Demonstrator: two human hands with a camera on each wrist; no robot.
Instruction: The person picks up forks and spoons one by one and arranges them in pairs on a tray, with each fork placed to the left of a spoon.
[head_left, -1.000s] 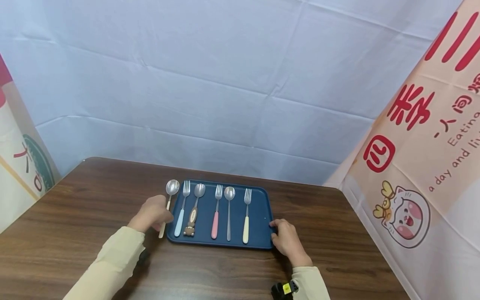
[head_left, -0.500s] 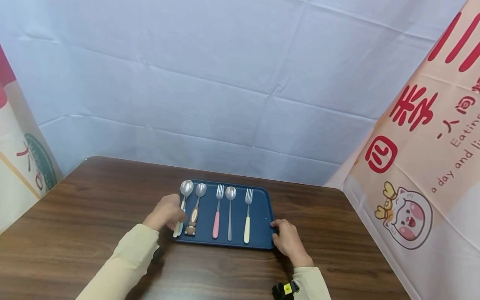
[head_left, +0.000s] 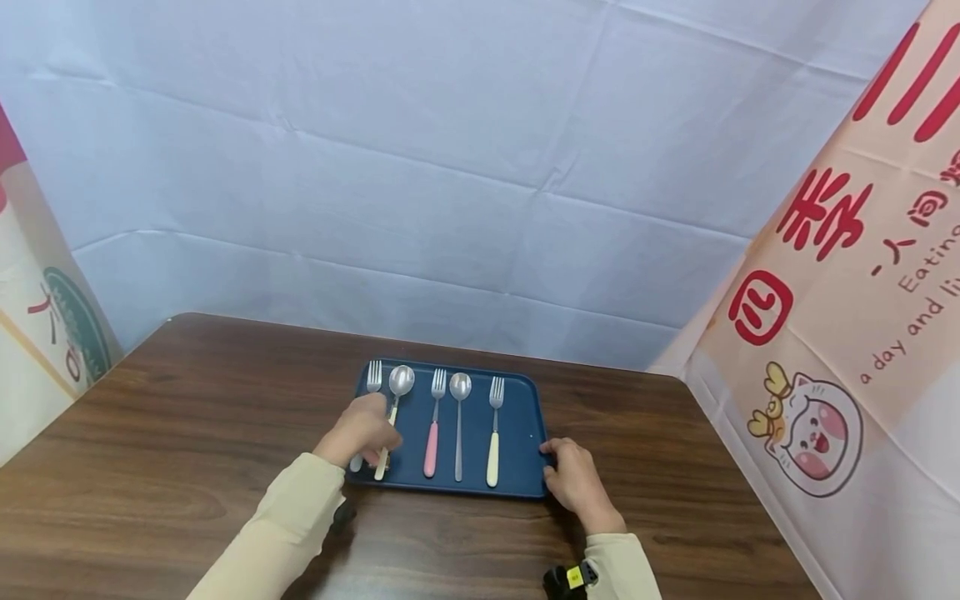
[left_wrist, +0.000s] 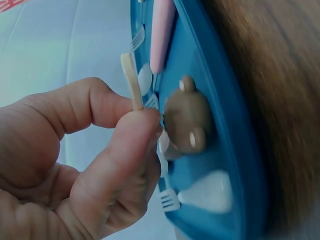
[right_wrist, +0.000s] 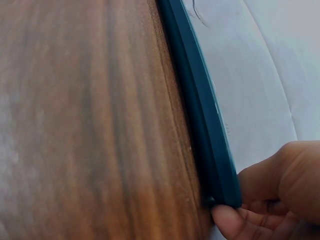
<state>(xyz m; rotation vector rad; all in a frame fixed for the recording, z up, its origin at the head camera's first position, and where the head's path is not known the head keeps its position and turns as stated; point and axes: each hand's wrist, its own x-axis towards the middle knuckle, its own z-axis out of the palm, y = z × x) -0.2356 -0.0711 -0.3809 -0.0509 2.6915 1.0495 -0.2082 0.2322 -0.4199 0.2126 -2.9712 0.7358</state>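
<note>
My left hand (head_left: 362, 429) pinches the cream handle of a spoon (head_left: 401, 381) between thumb and fingers, over the left part of a blue tray (head_left: 528, 450). In the left wrist view the handle's end sticks up from the fingertips. Beneath it lies a brown bear-handled spoon (left_wrist: 187, 122), mostly covered by the hand and the held spoon in the head view. A fork with a light-blue handle (left_wrist: 210, 192) lies to its left, its handle partly behind the hand from the head. My right hand (head_left: 576, 475) holds the tray's right edge near the front corner.
Also on the tray are a pink-handled fork (head_left: 431, 450), an all-metal spoon (head_left: 459, 433) and a cream-handled fork (head_left: 492, 458). The tray lies on a brown wooden table (head_left: 187, 433). White cloth (head_left: 420, 167) hangs behind, with a printed banner (head_left: 802, 400) at the right.
My left hand has carried the cream-handled spoon rightward, from beside the tray's left edge, across the blue fork, to over the bear spoon. The right hand and tray stay put.
</note>
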